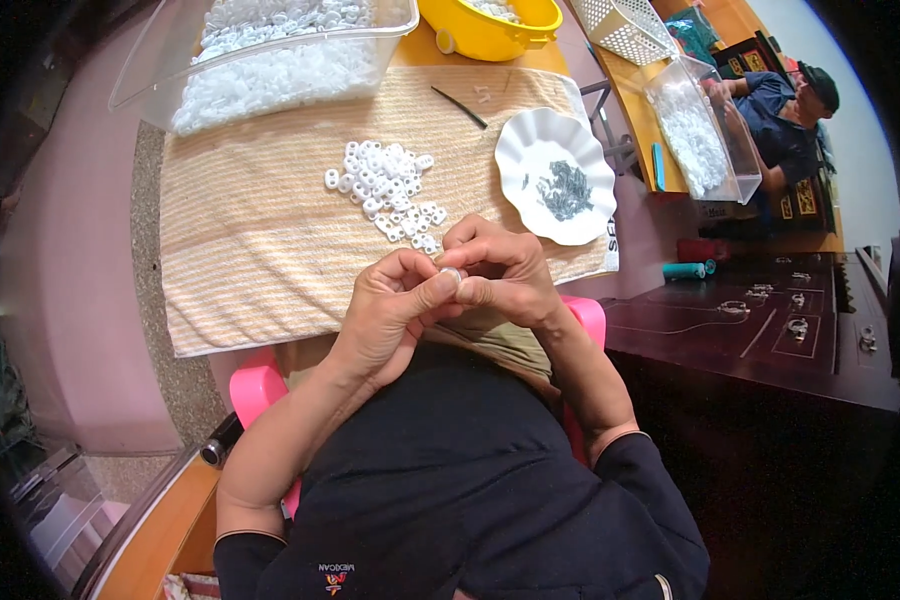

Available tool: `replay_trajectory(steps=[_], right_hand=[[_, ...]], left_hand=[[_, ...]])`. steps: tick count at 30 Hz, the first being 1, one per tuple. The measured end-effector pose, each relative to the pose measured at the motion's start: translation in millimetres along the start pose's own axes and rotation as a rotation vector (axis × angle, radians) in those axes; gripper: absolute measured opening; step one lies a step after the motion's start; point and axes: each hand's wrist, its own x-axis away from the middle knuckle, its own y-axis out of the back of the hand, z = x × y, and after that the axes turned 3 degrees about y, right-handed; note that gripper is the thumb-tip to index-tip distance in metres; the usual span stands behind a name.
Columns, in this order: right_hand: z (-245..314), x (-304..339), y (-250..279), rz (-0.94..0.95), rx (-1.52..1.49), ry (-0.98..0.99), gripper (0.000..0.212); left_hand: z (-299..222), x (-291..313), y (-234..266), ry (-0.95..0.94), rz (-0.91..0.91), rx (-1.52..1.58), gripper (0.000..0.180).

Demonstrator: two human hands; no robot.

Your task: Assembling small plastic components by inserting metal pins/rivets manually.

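Note:
Both hands meet over the near edge of the towel-covered table, fingertips together. My left hand [395, 300] pinches a small white plastic piece [451, 274], mostly hidden by the fingers. From the other side, my right hand [505, 270] closes its thumb and fingers on the same piece. Just beyond the hands lies a loose pile of small white plastic pieces with two holes [382, 178]. To the right of the pile, a white scalloped plate [530, 140] holds many small dark grey slivers [567, 190].
A clear bin [270, 85] of white pieces stands at the back left, beside a yellow tub [490, 38]. A thin black stick [459, 106] lies on the striped towel [240, 220]. At the far right, a person [775, 120] sits by another clear bin [692, 130].

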Motion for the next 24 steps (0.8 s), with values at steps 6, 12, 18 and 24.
replay_trajectory(steps=[6,12,18,24], right_hand=[[-2.6,-0.4,2.3,-0.007,-0.059,-0.057,0.031],[0.9,1.1,0.6,0.002,-0.040,-0.063,0.034],[5.5,1.4,-3.5,-0.041,-0.001,-0.037,0.034],[5.1,1.5,-2.5,-0.070,0.056,-0.011,0.033]], left_hand=[[-5.0,-3.0,0.0,0.021,0.016,0.019,0.009],[-5.1,-1.3,1.8,0.046,0.001,0.003,0.007],[-6.3,-0.9,0.8,0.026,0.026,0.041,0.010],[-9.7,-1.1,-1.3,0.032,0.057,0.092,0.012]])
